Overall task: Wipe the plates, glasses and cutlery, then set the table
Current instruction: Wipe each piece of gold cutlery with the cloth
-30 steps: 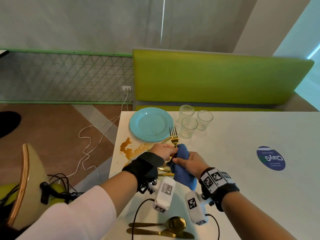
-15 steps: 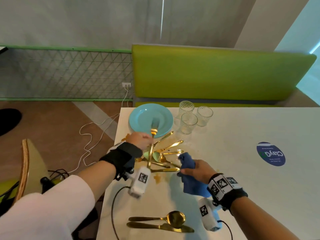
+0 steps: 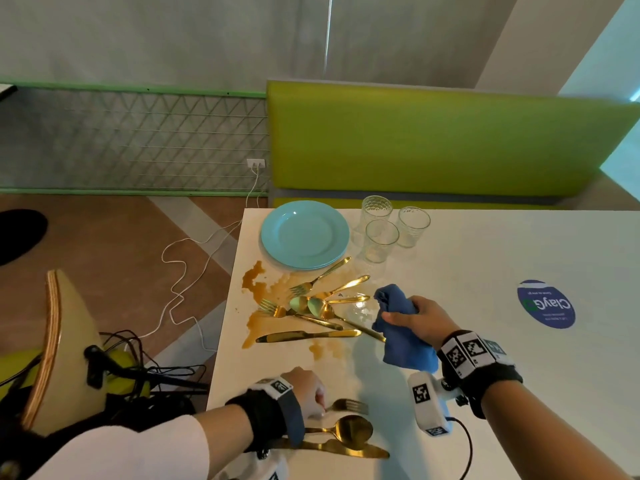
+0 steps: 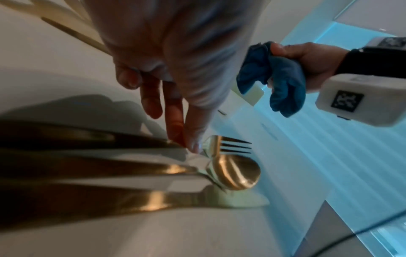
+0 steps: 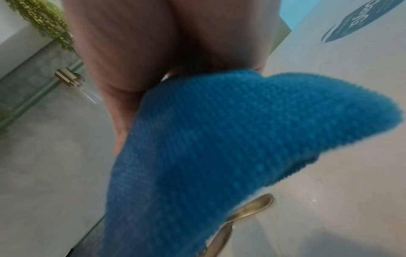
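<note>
A person's left hand (image 3: 304,393) sets a gold fork (image 3: 348,406) down at the near edge of the white table (image 3: 485,265), fingertips (image 4: 193,144) pinching its neck just above a gold spoon (image 3: 348,428) and gold knife (image 3: 341,449) that already lie side by side. The right hand (image 3: 420,318) hovers over the table, fingers clenched round a bunched blue cloth (image 3: 401,327).

Placing the fork well likely means lowering it flat, parallel to the spoon and apart from it, then letting go without nudging the neighbours.

Further back, a pile of gold cutlery (image 3: 311,306) lies in a brown spill (image 3: 256,282), below a stack of turquoise plates (image 3: 304,233) and three clear glasses (image 3: 391,226); these look unwiped.

The fork's handle is hidden under the left hand in the head view and blurred at the wrist. How many plates are stacked cannot be counted. The right wrist view is mostly cloth, so that hand's fingertips go unseen there.
</note>
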Demonstrator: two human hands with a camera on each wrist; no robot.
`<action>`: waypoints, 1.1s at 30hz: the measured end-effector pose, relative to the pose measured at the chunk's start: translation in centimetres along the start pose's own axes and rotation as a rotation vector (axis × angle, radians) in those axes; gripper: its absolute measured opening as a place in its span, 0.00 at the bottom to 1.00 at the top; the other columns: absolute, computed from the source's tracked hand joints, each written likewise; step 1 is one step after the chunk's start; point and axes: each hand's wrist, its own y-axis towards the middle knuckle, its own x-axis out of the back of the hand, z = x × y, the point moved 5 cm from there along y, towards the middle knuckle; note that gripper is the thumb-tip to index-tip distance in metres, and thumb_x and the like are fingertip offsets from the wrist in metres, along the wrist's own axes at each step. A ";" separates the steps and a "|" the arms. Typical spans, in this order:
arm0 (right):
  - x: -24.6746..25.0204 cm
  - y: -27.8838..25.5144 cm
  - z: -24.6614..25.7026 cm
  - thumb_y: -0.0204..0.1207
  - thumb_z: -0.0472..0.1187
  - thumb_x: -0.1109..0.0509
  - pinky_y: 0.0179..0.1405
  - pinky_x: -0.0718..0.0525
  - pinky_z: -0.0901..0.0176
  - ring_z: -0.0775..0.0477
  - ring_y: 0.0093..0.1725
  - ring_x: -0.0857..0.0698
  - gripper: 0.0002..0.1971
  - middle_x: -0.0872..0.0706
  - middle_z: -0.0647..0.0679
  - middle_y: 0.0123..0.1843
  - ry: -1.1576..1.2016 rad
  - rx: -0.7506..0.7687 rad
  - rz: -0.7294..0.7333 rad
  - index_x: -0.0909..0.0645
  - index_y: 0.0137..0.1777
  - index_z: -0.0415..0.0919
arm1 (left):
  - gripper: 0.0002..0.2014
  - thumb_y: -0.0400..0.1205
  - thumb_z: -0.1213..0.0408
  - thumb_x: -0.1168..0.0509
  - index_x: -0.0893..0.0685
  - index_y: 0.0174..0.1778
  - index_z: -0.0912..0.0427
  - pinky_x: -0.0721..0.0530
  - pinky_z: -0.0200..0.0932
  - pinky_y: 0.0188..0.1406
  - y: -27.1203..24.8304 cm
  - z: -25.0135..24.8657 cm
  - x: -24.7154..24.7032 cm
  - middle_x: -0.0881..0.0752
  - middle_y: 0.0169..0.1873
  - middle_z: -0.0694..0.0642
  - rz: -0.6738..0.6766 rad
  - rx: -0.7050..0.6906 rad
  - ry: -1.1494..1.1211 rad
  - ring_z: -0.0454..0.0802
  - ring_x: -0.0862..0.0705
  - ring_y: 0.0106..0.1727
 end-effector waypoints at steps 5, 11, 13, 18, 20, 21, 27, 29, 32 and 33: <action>0.5 -0.2 -0.5 0.69 0.49 0.24 0.50 0.20 0.51 0.42 0.45 0.19 0.15 0.15 0.38 0.48 0.011 -0.008 0.000 0.23 0.46 0.39 | 0.13 0.76 0.54 0.30 0.13 0.52 0.56 0.16 0.45 0.57 -0.2 -0.5 -0.6 0.11 0.53 0.53 0.008 0.033 0.026 0.50 0.14 0.52; 2.7 0.0 -1.7 0.69 0.46 0.23 0.47 0.21 0.50 0.41 0.42 0.19 0.13 0.15 0.39 0.43 0.142 -0.038 -0.100 0.22 0.41 0.39 | 0.16 0.81 0.53 0.36 0.17 0.61 0.58 0.21 0.44 0.63 2.8 -3.8 4.6 0.15 0.60 0.54 -0.255 0.216 -0.320 0.52 0.18 0.61; 3.4 -0.3 -2.5 0.68 0.45 0.23 0.48 0.20 0.48 0.40 0.43 0.18 0.12 0.15 0.39 0.42 0.188 -0.061 -0.131 0.23 0.40 0.40 | 0.19 0.82 0.54 0.38 0.19 0.65 0.60 0.22 0.44 0.64 3.9 -4.5 5.8 0.17 0.63 0.58 -0.331 0.294 -0.451 0.55 0.19 0.65; 4.5 -1.3 -5.1 0.68 0.41 0.23 0.50 0.19 0.46 0.38 0.44 0.17 0.10 0.13 0.39 0.42 0.260 -0.113 -0.170 0.21 0.42 0.40 | 0.14 0.82 0.56 0.36 0.18 0.60 0.59 0.25 0.35 0.55 5.6 -4.6 7.0 0.15 0.57 0.56 -0.235 0.377 -0.642 0.51 0.19 0.61; 4.8 -1.7 -6.2 0.68 0.40 0.23 0.47 0.20 0.49 0.40 0.41 0.17 0.10 0.13 0.39 0.41 0.272 -0.131 -0.183 0.21 0.41 0.39 | 0.22 0.78 0.57 0.32 0.22 0.68 0.56 0.26 0.36 0.55 6.0 -4.4 7.2 0.19 0.65 0.55 -0.187 0.375 -0.622 0.53 0.21 0.66; 5.0 -1.8 -6.7 0.68 0.39 0.22 0.45 0.20 0.51 0.41 0.39 0.17 0.10 0.13 0.38 0.41 0.278 -0.137 -0.194 0.21 0.41 0.38 | 0.23 0.76 0.57 0.30 0.22 0.67 0.58 0.24 0.37 0.57 6.4 -4.3 7.3 0.18 0.65 0.56 -0.175 0.375 -0.595 0.54 0.20 0.65; 5.2 -1.6 -8.4 0.67 0.37 0.21 0.44 0.21 0.50 0.40 0.38 0.17 0.10 0.13 0.36 0.39 0.308 -0.167 -0.215 0.19 0.42 0.34 | 0.15 0.81 0.62 0.36 0.19 0.65 0.53 0.26 0.37 0.68 6.7 -4.2 8.0 0.21 0.66 0.47 -0.163 0.343 -0.420 0.47 0.24 0.70; 5.1 -1.4 -8.4 0.67 0.37 0.21 0.44 0.20 0.49 0.40 0.38 0.17 0.10 0.13 0.37 0.39 0.318 -0.162 -0.211 0.19 0.41 0.35 | 0.18 0.81 0.67 0.37 0.21 0.67 0.50 0.29 0.35 0.69 7.4 -3.9 7.9 0.26 0.72 0.46 -0.155 0.313 -0.409 0.45 0.28 0.74; 5.0 -1.1 -8.0 0.67 0.37 0.22 0.40 0.20 0.52 0.40 0.37 0.17 0.09 0.13 0.38 0.38 0.323 -0.150 -0.207 0.19 0.41 0.35 | 0.21 0.80 0.73 0.38 0.22 0.69 0.53 0.32 0.38 0.73 7.1 -3.9 8.1 0.29 0.76 0.47 -0.151 0.314 -0.437 0.45 0.31 0.76; 4.9 -1.0 -7.9 0.67 0.36 0.22 0.39 0.21 0.53 0.41 0.37 0.17 0.09 0.13 0.38 0.38 0.328 -0.147 -0.206 0.19 0.41 0.35 | 0.21 0.80 0.74 0.39 0.22 0.69 0.56 0.32 0.39 0.74 7.6 -3.4 8.1 0.29 0.76 0.48 -0.156 0.301 -0.476 0.46 0.31 0.76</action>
